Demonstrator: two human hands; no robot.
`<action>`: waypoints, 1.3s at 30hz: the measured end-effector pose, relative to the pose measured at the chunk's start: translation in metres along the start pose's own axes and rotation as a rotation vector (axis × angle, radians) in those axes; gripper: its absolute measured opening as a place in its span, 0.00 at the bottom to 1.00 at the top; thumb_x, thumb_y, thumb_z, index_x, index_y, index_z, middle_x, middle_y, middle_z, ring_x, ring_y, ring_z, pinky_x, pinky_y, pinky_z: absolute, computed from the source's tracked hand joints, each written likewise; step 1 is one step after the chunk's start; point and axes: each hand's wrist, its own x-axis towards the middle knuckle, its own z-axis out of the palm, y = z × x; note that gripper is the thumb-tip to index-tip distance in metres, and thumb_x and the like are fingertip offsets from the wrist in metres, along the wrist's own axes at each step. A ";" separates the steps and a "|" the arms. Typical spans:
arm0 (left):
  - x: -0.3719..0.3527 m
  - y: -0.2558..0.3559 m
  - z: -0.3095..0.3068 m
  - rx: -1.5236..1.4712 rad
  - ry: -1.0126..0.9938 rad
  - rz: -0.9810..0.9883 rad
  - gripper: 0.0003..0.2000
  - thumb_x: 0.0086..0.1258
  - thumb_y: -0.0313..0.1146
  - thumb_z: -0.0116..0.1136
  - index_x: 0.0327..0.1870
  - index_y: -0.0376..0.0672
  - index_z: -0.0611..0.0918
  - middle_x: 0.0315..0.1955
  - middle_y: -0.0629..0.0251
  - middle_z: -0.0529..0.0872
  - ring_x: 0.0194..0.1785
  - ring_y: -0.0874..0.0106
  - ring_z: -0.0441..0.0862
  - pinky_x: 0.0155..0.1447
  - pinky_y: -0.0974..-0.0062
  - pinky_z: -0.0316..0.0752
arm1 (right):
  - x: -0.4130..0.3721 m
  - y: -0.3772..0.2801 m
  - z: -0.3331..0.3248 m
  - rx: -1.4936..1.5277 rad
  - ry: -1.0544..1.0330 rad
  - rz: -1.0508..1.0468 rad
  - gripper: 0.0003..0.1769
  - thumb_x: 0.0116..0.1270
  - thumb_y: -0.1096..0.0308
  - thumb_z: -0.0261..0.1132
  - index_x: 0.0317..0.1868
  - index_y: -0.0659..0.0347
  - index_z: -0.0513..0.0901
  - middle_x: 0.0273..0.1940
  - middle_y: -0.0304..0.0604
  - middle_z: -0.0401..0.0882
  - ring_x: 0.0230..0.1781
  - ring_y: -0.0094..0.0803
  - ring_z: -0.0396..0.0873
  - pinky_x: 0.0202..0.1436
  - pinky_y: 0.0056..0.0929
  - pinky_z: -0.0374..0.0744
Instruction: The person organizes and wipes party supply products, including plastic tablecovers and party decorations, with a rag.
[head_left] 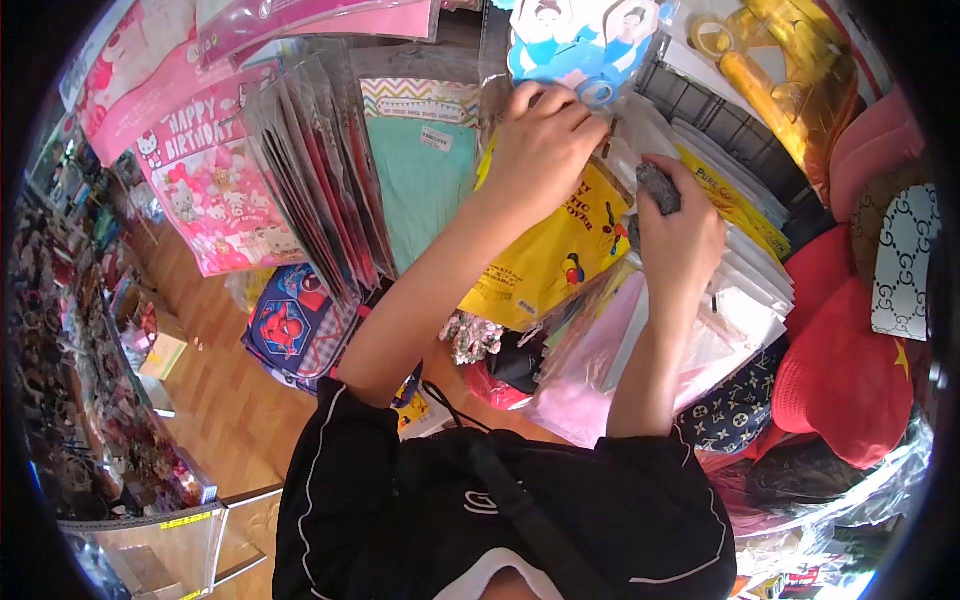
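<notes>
My left hand (pixel 545 140) is at the top of a yellow packet (pixel 560 255) printed with cartoon figures and the word "cover". Its fingers are curled inward, and what they pinch is hidden. Just above it hangs a blue and white ballerina packet (pixel 575 45). My right hand (pixel 683 230) is closed around a dark grey, rough-textured wad (pixel 658 190), held between thumb and fingers. That hand is in front of a row of clear plastic packets (pixel 740 290), close to the yellow packet's right edge.
Left of the hands hang a turquoise paper garland packet (pixel 420 190), several packets seen edge-on (pixel 315 170) and a pink birthday packet (pixel 215 185). A Spider-Man bag (pixel 285 330) is below. Red caps (pixel 845 370) and gold balloon packs (pixel 775 85) are at right, on and beside a black wire rack (pixel 700 95).
</notes>
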 end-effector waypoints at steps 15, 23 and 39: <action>-0.062 0.013 0.077 0.171 -0.092 -0.296 0.27 0.52 0.55 0.55 0.58 0.75 0.67 0.64 0.60 0.56 0.66 0.48 0.45 0.60 0.36 0.39 | -0.003 0.003 0.009 0.192 0.334 -0.158 0.17 0.47 0.70 0.65 0.41 0.57 0.79 0.37 0.44 0.79 0.37 0.39 0.78 0.42 0.31 0.75; -0.154 0.024 0.070 0.380 -0.384 -0.093 0.24 0.59 0.50 0.47 0.59 0.64 0.65 0.62 0.59 0.59 0.67 0.58 0.51 0.64 0.45 0.45 | -0.079 -0.057 0.031 0.547 0.206 -0.206 0.09 0.56 0.74 0.63 0.37 0.69 0.79 0.36 0.44 0.79 0.30 0.27 0.77 0.35 0.22 0.76; -0.582 0.290 -0.200 -0.227 -0.887 -1.638 0.15 0.62 0.47 0.47 0.40 0.47 0.79 0.33 0.58 0.81 0.41 0.58 0.78 0.45 0.61 0.71 | -0.378 -0.085 0.214 0.830 -1.619 -0.293 0.18 0.65 0.56 0.53 0.38 0.65 0.80 0.32 0.40 0.79 0.33 0.23 0.73 0.39 0.25 0.70</action>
